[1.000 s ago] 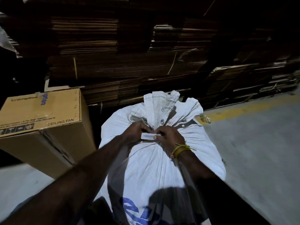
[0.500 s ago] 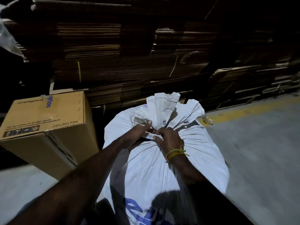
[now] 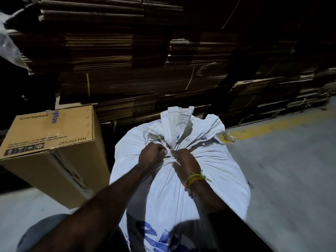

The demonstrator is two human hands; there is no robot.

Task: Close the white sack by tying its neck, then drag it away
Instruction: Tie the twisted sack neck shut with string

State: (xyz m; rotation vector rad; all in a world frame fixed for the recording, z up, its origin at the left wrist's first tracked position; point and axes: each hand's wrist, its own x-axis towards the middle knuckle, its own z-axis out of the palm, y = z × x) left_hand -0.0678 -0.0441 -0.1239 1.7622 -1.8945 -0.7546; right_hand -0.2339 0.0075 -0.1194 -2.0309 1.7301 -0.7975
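Grey concrete floor (image 3: 291, 179), stacked cardboard (image 3: 145, 70) behind the white sack (image 3: 163, 188).

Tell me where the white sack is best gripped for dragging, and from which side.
Grip the white sack at its gathered neck, coming from above on the near side, where the left hand and right hand already pinch it. The bunched cloth there probably makes the only narrow handle; the body bulges.

A ceiling-fan carton (image 3: 49, 130) sits before stacked flattened cardboard (image 3: 145, 70), on grey floor (image 3: 291, 170).
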